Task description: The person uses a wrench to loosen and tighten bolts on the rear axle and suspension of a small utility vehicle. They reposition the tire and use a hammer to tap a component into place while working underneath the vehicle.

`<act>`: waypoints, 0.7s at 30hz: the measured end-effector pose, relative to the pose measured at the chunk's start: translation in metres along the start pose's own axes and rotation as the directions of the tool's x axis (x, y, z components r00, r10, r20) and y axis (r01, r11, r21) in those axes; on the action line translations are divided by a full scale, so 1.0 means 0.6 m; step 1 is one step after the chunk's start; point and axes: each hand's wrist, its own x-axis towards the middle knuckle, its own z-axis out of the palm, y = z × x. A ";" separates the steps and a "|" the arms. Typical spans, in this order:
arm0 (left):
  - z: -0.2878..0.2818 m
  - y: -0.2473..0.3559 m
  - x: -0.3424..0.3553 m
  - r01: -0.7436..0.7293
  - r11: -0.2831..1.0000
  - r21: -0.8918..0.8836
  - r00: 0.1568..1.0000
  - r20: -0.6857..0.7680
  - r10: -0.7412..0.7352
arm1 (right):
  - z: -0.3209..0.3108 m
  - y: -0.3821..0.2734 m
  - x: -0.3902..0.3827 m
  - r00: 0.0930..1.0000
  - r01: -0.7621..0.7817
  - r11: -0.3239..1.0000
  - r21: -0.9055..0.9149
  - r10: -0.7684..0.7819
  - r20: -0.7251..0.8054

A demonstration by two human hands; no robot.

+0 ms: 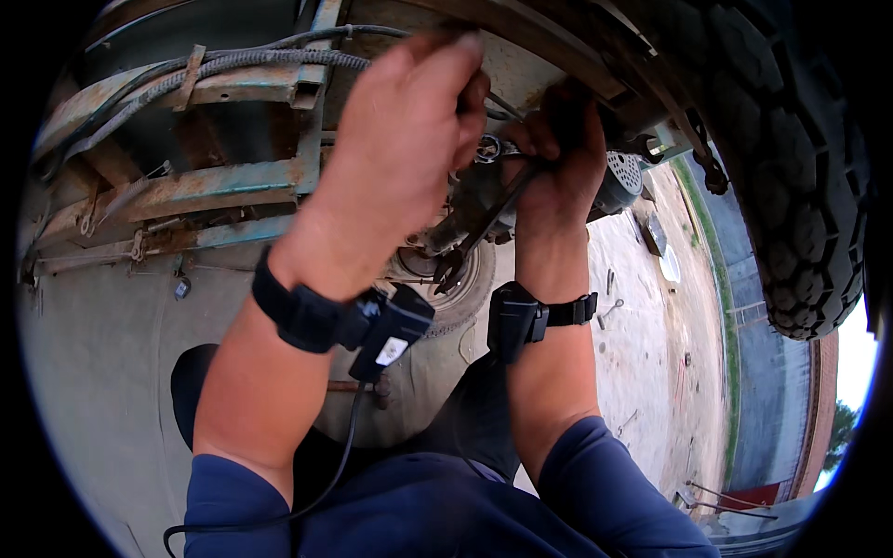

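Observation:
Both arms reach up under a rusty vehicle frame. My left hand (409, 121) is raised to the underside, fingers curled and slightly blurred; whatever they pinch is hidden. My right hand (558, 167), just to its right, is closed around a combination wrench (491, 147), whose ring end shows at the fingers, with an open jaw beyond the hand. A dark long-handled tool (484, 232) with a forked end also runs down from the right hand; its exact kind is unclear. Metal machinery (474, 195) lies behind the hands, partly covered by them.
A large treaded tyre (791, 167) hangs at the right. Rusty blue frame rails (214, 186) with a sheathed cable (233, 63) fill the upper left. Below is a wheel (465, 288); a hammer (379, 391) lies near my legs. Loose tools (609, 312) are scattered on the ground at right.

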 end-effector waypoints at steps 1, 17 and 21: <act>-0.008 -0.002 0.017 0.047 0.994 -0.100 0.995 0.094 -0.038 | 0.000 0.000 -0.002 1.000 0.004 1.000 -0.007 -0.005 -0.020; 0.015 -0.017 0.077 0.067 0.986 -0.151 0.998 0.006 -0.067 | 0.012 0.006 0.006 0.997 0.039 0.999 -0.003 -0.039 -0.069; 0.010 -0.016 0.081 0.037 0.992 -0.117 0.999 -0.001 -0.037 | 0.010 0.006 0.003 0.998 0.036 0.999 -0.032 -0.037 -0.060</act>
